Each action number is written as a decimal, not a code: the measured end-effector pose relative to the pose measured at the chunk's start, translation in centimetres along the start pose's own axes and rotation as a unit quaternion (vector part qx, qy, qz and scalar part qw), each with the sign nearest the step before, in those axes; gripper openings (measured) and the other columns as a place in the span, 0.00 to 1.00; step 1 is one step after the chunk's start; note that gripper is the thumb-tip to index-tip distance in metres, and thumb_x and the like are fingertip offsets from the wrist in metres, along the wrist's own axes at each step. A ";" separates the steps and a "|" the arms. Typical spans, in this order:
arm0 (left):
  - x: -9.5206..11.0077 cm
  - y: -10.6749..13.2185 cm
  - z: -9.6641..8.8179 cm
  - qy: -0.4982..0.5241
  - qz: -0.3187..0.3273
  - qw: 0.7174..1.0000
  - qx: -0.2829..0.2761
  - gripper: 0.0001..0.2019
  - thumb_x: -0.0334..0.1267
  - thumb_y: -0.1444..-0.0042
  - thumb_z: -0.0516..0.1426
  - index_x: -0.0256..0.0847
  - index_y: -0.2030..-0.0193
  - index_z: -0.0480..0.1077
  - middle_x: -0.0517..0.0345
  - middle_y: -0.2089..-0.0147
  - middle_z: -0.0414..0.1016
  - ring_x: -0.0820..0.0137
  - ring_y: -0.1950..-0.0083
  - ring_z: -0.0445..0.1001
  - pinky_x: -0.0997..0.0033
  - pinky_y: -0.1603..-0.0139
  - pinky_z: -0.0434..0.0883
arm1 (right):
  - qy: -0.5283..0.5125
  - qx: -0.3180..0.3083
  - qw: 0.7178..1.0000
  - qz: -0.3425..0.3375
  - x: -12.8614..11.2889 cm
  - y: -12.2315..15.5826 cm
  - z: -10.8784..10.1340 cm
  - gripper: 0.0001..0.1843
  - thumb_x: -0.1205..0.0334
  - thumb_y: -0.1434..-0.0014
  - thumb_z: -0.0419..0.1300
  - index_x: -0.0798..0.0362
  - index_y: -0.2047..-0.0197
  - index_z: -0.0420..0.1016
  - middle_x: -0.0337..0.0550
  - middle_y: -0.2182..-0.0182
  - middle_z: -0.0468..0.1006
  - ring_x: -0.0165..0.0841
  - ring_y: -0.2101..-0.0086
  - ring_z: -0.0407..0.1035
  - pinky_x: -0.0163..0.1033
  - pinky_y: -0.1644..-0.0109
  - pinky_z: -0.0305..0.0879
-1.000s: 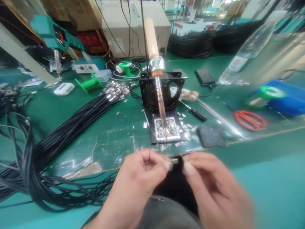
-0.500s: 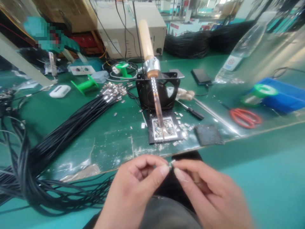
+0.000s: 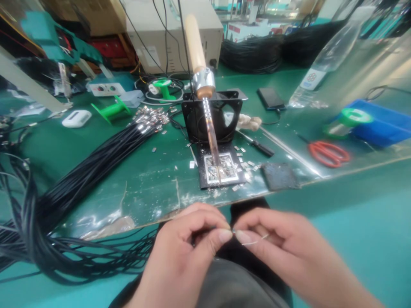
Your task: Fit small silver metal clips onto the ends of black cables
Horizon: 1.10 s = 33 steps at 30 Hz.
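Both hands meet tip to tip just off the table's front edge. My left hand [image 3: 195, 244] is closed, thumb and forefinger pinching something too small and covered to make out. Thumb against forefinger, my right hand [image 3: 276, 244] is also closed in a pinch. A thin pale strand [image 3: 255, 242] crosses the right thumb, apparently from the fingertips; whether it is wire or thread I cannot tell. Beyond the hands, a wooden-handled soldering iron [image 3: 207, 92] points down over a white-rimmed tray [image 3: 209, 181] of small metal pieces.
A black fan frame [image 3: 189, 124] stands behind the iron. Bundled black cables [image 3: 93, 164] with metal ends lie left. Rightward are a dark pad [image 3: 280, 176], a screwdriver [image 3: 261, 147], red-handled scissors [image 3: 329, 154], a blue bin [image 3: 382, 124] and a plastic bottle [image 3: 334, 60].
The fingertips have drawn closer together, and the small part visible between them is now mostly covered. More of the pale strand shows over the right thumb. The table scene has shifted slightly up.
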<state>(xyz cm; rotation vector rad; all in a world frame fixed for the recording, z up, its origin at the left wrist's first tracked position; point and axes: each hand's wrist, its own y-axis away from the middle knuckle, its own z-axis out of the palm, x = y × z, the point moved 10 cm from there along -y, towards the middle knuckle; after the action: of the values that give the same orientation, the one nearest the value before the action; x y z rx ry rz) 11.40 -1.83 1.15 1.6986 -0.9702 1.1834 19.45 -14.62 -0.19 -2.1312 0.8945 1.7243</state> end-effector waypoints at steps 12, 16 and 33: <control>-0.8 0.0 0.6 0.073 -0.022 0.997 -0.019 0.08 0.36 0.36 0.64 0.44 0.68 0.79 0.58 0.62 0.78 0.65 0.59 0.76 0.68 0.54 0.70 | -0.099 -0.052 0.992 0.065 1.2 -0.1 0.8 0.12 0.53 0.34 0.65 0.53 0.65 0.80 0.32 0.77 0.63 0.26 0.75 0.52 0.33 0.74 0.48; -1.0 -0.2 0.7 0.085 -0.019 0.996 -0.021 0.08 0.34 0.37 0.64 0.44 0.69 0.78 0.60 0.64 0.75 0.67 0.61 0.73 0.69 0.55 0.68 | -0.133 -0.056 0.987 0.072 1.8 -0.2 1.2 0.13 0.51 0.35 0.67 0.53 0.65 0.81 0.31 0.78 0.62 0.26 0.75 0.51 0.33 0.74 0.47; -1.9 0.1 -0.2 0.106 -0.032 0.994 0.004 0.08 0.40 0.34 0.65 0.45 0.66 0.79 0.61 0.62 0.76 0.69 0.60 0.73 0.73 0.57 0.69 | -0.241 -0.050 0.962 0.120 3.2 -0.5 2.0 0.26 0.38 0.36 0.68 0.56 0.66 0.77 0.28 0.82 0.58 0.23 0.79 0.46 0.33 0.76 0.40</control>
<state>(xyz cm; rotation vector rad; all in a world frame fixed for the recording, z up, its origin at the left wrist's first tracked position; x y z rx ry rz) 10.78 -1.39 -0.56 1.5628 -0.7773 1.2968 18.47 -14.11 -3.85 -1.5816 0.9615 2.3131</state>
